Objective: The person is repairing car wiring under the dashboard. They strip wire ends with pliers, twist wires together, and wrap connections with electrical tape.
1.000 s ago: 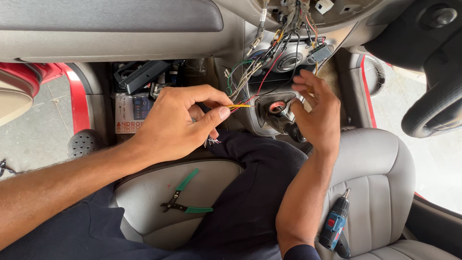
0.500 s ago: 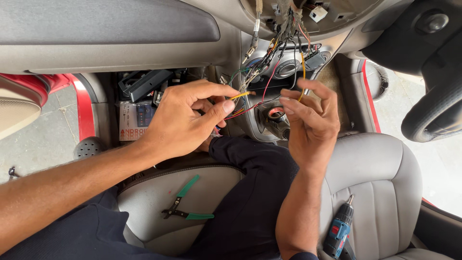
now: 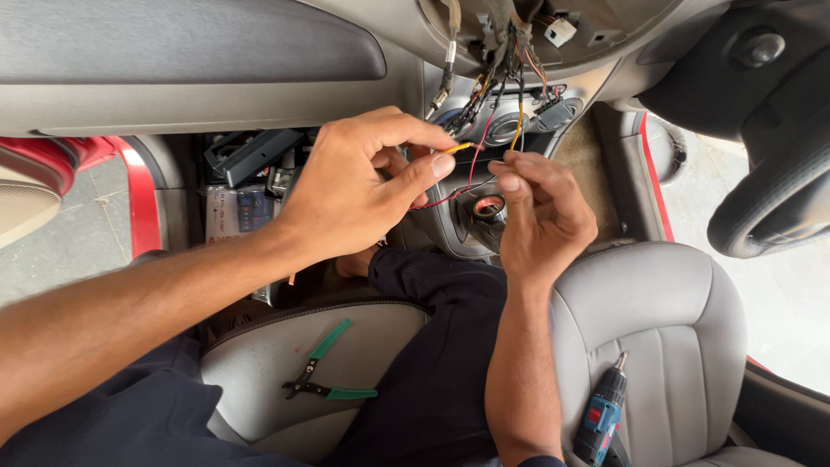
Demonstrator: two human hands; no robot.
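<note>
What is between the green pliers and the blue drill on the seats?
The person's dark trouser leg and right forearm lie between the green pliers and blue drill, in the head view.

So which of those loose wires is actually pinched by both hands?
The thin yellow-orange wire. The left hand pinches its end and the right hand holds it further along. The thin red wire merely droops beneath them.

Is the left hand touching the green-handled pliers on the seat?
Apart. The head view shows the left hand raised at the wires, with bare seat around the green-handled pliers.
</note>
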